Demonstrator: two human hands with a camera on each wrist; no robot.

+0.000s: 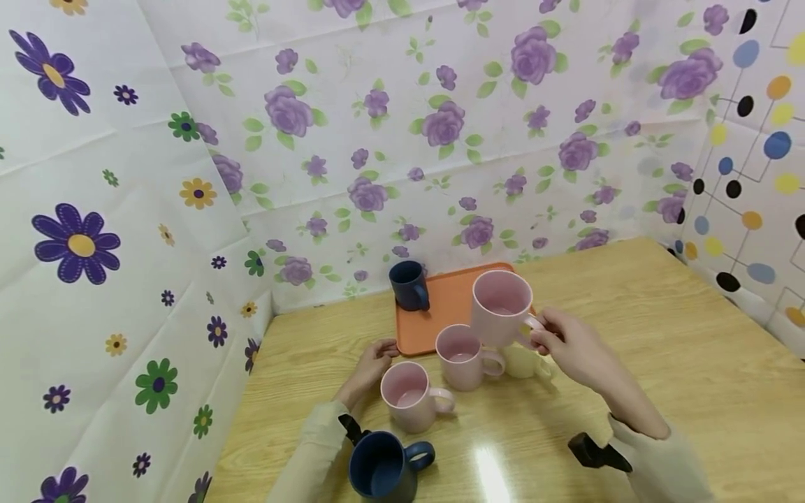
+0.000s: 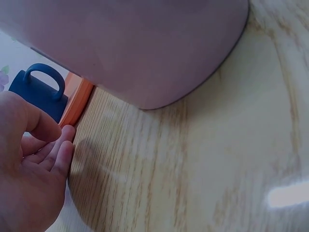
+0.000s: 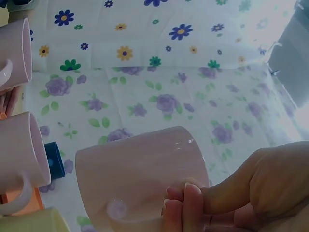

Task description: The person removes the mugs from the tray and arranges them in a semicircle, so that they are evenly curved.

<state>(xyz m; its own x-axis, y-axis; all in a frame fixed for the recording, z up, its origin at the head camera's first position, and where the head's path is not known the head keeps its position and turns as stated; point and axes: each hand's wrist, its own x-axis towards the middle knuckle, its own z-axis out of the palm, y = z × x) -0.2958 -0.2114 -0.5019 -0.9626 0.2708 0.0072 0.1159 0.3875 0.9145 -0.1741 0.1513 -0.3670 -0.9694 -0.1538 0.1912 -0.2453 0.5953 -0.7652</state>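
My right hand [image 1: 575, 349] grips a pink mug [image 1: 499, 318] by its handle, raised and upright over the front right of an orange tray [image 1: 445, 307]. In the right wrist view, fingers and thumb close round that handle. My left hand [image 1: 370, 370] rests at the tray's front left corner, its fingertips right at the rim and its fingers loosely bent. On the tray's back left stands a navy mug [image 1: 407, 285]. In front of the tray are a second pink mug [image 1: 461, 367] and a pale yellow mug [image 1: 519, 363], the latter partly hidden by the raised mug.
A third pink mug [image 1: 409, 402] stands beside my left wrist. Nearer me is another navy mug [image 1: 385, 469], close to the left sleeve. All rest on a wooden table [image 1: 679, 335] bordered by flower-patterned sheets [image 1: 377, 140] behind and at the left.
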